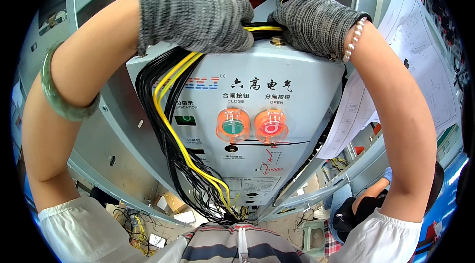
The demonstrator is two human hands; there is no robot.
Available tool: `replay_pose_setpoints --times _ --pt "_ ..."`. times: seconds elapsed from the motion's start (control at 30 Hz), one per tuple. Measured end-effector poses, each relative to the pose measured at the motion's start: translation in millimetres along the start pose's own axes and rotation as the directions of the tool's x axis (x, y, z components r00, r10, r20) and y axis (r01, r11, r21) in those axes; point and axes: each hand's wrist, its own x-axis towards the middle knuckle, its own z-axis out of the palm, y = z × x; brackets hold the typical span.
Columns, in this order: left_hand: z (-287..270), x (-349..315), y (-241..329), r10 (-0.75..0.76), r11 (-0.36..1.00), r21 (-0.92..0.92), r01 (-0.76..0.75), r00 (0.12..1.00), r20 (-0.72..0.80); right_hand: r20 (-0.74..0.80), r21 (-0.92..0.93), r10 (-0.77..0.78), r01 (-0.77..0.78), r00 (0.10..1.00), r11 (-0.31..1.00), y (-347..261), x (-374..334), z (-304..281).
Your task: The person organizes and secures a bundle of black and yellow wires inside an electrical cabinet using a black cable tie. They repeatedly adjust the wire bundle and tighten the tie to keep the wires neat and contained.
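Head view: your left hand (195,13) clenched over yellow/black wire bundle (170,114) at top edge of grey switchgear panel (277,94). Right hand (314,23) presses same bundle; fingers hidden, grip unclear. Risk: hard pull chafes insulation on metal edge; forearm may bump green (232,125) or red pushbutton (271,127).

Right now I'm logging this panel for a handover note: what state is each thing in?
Left hand: gloved, pressed down on the wire bundle at the cabinet's top.
Right hand: gloved, resting on the cabinet's top edge.
Black and yellow wires: loose, hanging down the grey cabinet front.
Green push button: under a clear cover.
Red push button: under a clear cover.
Paper drawing: unfolded, hanging at right.
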Motion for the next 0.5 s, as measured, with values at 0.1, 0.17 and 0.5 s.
replay_pose_setpoints --times 0.1,0.17,0.5 --pt "-2.8 19.8 9.8 0.014 1.0 0.001 -0.014 1.0 0.015 -0.074 -0.018 -0.095 0.094 0.993 0.995 13.9 -1.6 12.3" --pt "-5.2 30.7 15.7 0.023 0.999 -0.04 -0.02 0.995 0.092 -0.099 -0.04 -0.081 0.077 0.992 0.996 11.8 -4.2 9.7" --pt "9.2 66.0 12.6 0.079 0.988 -0.141 -0.06 0.988 0.134 -0.104 0.046 0.036 -0.032 0.994 0.998 12.9 -4.2 13.6"
